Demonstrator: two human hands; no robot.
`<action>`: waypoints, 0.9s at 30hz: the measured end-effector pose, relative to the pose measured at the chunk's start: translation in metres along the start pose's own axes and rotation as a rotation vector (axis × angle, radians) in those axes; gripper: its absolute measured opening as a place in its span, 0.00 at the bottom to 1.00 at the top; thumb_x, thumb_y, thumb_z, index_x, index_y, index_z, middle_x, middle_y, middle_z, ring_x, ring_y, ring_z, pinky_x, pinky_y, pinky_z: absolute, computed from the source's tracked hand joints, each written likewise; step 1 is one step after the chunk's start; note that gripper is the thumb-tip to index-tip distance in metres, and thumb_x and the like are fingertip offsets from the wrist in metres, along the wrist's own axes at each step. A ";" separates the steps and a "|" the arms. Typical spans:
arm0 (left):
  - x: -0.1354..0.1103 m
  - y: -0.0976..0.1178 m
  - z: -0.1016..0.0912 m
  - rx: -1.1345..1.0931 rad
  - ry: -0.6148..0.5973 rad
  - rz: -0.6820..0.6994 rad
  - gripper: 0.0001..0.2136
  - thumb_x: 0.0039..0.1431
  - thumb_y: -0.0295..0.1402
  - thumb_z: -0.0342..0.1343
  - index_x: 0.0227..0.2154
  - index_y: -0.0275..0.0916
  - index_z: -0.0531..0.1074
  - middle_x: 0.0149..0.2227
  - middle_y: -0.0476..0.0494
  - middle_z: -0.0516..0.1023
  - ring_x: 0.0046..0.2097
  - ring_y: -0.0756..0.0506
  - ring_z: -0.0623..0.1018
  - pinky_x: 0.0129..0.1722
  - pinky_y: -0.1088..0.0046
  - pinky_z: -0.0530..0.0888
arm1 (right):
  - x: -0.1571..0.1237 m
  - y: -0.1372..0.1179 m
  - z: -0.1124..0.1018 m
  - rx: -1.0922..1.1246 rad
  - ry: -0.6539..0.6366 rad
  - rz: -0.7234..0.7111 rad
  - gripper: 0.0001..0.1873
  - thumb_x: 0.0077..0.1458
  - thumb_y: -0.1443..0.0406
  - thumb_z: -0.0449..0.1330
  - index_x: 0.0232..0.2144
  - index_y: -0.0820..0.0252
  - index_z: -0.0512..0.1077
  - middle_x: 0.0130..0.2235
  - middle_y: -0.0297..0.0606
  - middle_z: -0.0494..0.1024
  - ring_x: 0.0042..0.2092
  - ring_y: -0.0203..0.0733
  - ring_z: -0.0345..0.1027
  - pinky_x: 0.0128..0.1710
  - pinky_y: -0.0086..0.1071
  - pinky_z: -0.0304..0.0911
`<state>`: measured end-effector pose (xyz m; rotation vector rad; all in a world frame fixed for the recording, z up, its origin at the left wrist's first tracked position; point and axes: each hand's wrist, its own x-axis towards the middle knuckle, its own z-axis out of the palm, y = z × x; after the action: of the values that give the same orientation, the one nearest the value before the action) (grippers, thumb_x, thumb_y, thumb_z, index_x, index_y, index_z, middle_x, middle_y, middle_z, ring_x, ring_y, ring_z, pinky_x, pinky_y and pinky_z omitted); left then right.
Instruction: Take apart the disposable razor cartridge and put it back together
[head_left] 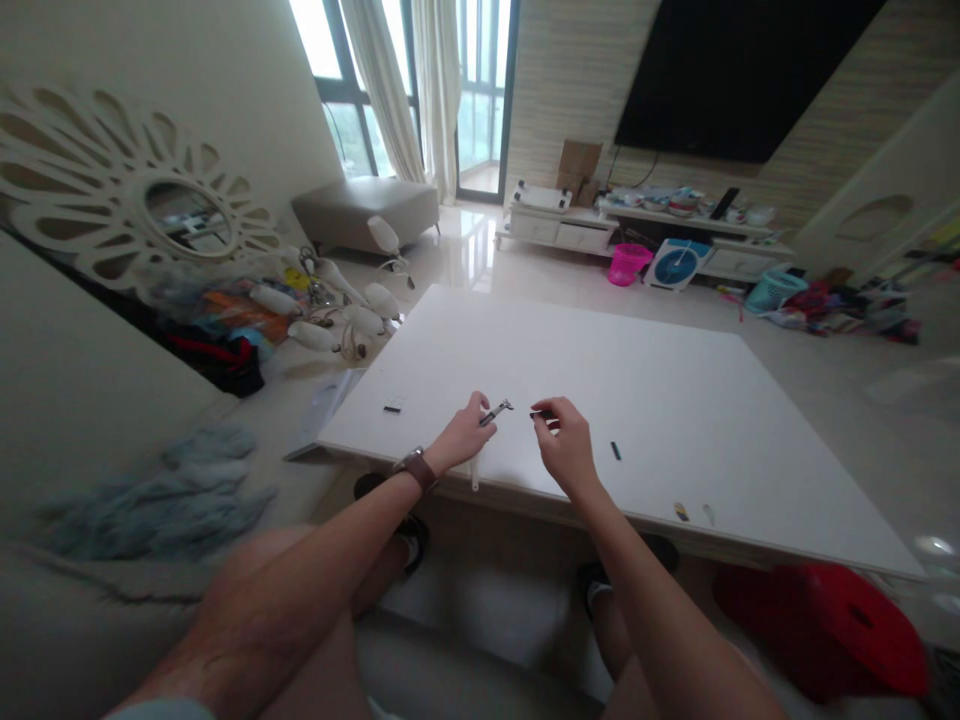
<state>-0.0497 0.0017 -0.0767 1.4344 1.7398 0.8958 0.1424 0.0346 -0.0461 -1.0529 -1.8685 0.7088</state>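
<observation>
Above the near part of the white table [555,350], my left hand [466,432] is closed around a slim silver-and-black handle [495,411] that looks like a razor handle. Its small forked metal head points right, toward my other hand. My right hand [564,440] pinches a small dark piece [540,414] between thumb and fingers, a short gap from the head. The fingers partly hide that piece. A short dark strip [616,450] lies on the table to the right of my right hand. Below my left hand, a thin pale strip [475,474] shows at the table edge.
A small clear-and-black item [392,408] lies at the table's left. Two small objects, one yellowish and dark [681,511], sit near the front edge. A red stool-like object [847,625] stands at lower right. A white lamp fixture [364,318] lies beyond the left edge.
</observation>
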 end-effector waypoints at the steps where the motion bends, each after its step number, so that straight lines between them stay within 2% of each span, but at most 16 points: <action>1: -0.002 0.004 0.003 -0.036 -0.016 0.047 0.09 0.59 0.31 0.54 0.42 0.43 0.67 0.24 0.54 0.72 0.28 0.47 0.71 0.31 0.73 0.63 | 0.001 0.000 0.000 0.035 0.025 0.045 0.07 0.55 0.68 0.56 0.34 0.59 0.74 0.36 0.40 0.77 0.36 0.41 0.71 0.35 0.32 0.67; 3: -0.005 0.006 0.007 -0.110 -0.051 0.120 0.06 0.62 0.37 0.51 0.38 0.42 0.70 0.24 0.53 0.70 0.29 0.48 0.70 0.31 0.73 0.62 | 0.002 0.000 0.000 0.095 0.063 0.139 0.05 0.53 0.67 0.58 0.34 0.60 0.73 0.31 0.38 0.76 0.33 0.41 0.70 0.33 0.32 0.66; 6: -0.006 0.005 0.008 -0.185 -0.076 0.149 0.14 0.64 0.43 0.46 0.30 0.40 0.69 0.23 0.52 0.66 0.28 0.48 0.67 0.29 0.72 0.61 | 0.003 0.003 0.003 0.191 0.084 0.242 0.07 0.49 0.66 0.60 0.34 0.59 0.71 0.26 0.32 0.72 0.29 0.39 0.70 0.29 0.31 0.62; 11: -0.009 0.007 0.008 -0.254 -0.093 0.159 0.18 0.66 0.46 0.42 0.28 0.40 0.66 0.23 0.53 0.64 0.27 0.49 0.65 0.29 0.72 0.61 | 0.006 0.004 0.014 0.379 0.119 0.305 0.11 0.46 0.65 0.63 0.34 0.59 0.67 0.30 0.29 0.70 0.31 0.40 0.75 0.35 0.33 0.67; 15: -0.013 0.016 0.006 -0.281 -0.101 0.201 0.20 0.66 0.47 0.43 0.24 0.39 0.63 0.23 0.53 0.63 0.28 0.49 0.65 0.31 0.71 0.60 | 0.008 0.005 0.019 0.488 0.167 0.326 0.17 0.43 0.65 0.66 0.36 0.58 0.65 0.31 0.27 0.70 0.27 0.36 0.72 0.32 0.33 0.66; 17: -0.015 0.019 0.004 -0.257 -0.096 0.221 0.20 0.66 0.48 0.44 0.23 0.39 0.62 0.23 0.53 0.63 0.28 0.49 0.65 0.31 0.71 0.60 | 0.009 0.007 0.021 0.542 0.166 0.346 0.18 0.43 0.64 0.67 0.37 0.58 0.66 0.30 0.27 0.71 0.27 0.36 0.72 0.32 0.32 0.65; 24: -0.019 0.021 0.002 -0.255 -0.107 0.225 0.20 0.66 0.48 0.44 0.27 0.39 0.67 0.24 0.53 0.63 0.29 0.49 0.65 0.32 0.71 0.60 | 0.010 0.013 0.022 0.715 0.130 0.407 0.12 0.42 0.62 0.71 0.31 0.60 0.75 0.31 0.34 0.77 0.30 0.36 0.70 0.32 0.31 0.59; 27: -0.020 0.021 0.003 -0.257 -0.119 0.229 0.21 0.66 0.49 0.44 0.25 0.39 0.65 0.23 0.53 0.62 0.29 0.49 0.64 0.31 0.71 0.60 | 0.009 0.010 0.019 0.773 0.116 0.432 0.13 0.40 0.63 0.72 0.31 0.59 0.78 0.30 0.33 0.76 0.31 0.36 0.68 0.31 0.30 0.58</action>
<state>-0.0333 -0.0147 -0.0583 1.4997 1.3377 1.0873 0.1264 0.0463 -0.0590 -0.9390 -1.0915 1.4379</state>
